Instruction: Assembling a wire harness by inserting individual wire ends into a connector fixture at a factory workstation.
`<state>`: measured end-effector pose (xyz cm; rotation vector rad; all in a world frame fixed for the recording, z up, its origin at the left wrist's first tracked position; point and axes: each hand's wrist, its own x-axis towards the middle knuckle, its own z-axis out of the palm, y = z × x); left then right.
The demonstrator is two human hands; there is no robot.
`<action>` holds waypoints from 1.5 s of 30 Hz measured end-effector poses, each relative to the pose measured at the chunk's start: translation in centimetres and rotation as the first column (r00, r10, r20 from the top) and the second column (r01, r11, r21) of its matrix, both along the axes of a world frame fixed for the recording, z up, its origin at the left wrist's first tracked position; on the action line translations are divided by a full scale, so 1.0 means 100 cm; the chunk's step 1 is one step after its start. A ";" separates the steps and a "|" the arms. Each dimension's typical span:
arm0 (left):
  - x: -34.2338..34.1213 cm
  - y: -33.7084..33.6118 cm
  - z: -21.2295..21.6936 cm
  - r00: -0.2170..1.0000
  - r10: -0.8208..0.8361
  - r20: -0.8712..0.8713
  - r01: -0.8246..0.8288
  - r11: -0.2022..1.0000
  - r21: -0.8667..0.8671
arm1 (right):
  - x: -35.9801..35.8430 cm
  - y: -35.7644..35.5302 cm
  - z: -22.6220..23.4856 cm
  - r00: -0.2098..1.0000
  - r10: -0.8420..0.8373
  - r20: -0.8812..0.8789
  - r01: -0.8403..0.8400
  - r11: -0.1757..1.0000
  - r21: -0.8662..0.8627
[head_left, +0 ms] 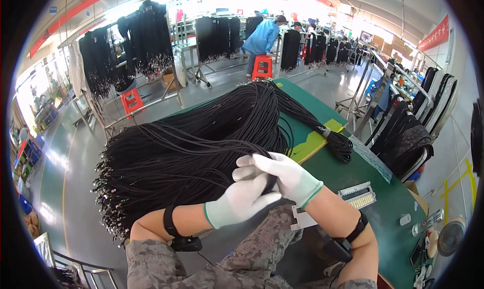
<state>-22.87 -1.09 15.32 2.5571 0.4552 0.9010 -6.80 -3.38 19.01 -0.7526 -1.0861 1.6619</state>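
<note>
Black cords lay in a thick bundle across the green table, metal ends fanned out past its left edge. Both hands wore white gloves. Right hand was closed around a few cords near the table's near edge. Left hand pressed against it, fingers curled; its grip could not be told.

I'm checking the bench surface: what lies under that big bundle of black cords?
Under the black cord bundle a green table shows, with a yellow-green sheet poking out at its right edge. Whatever lies beneath the bundle's middle is covered.
</note>
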 end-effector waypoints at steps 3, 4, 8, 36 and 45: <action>-0.017 0.008 0.022 1.000 0.000 -0.015 -0.004 0.962 -0.275 | -0.008 0.017 0.014 0.997 -0.008 -0.073 -0.001 0.993 -0.117; -0.023 0.014 0.024 1.000 -0.014 -0.017 0.009 0.962 -0.272 | -0.009 0.024 0.018 0.993 -0.039 -0.112 0.037 0.999 -0.024; -0.056 0.053 0.037 0.865 0.268 0.424 -0.449 0.791 0.416 | -0.017 0.031 0.045 0.989 -0.129 -0.078 0.145 0.958 0.249; -0.277 0.154 0.070 0.663 0.641 0.388 -0.742 0.492 0.455 | 0.009 -0.099 0.033 0.934 -0.250 -0.255 0.354 0.748 0.562; -0.311 0.179 0.073 0.521 0.703 0.485 -0.825 0.267 0.498 | 0.069 -0.119 -0.055 0.804 -0.444 -0.395 0.544 0.818 0.187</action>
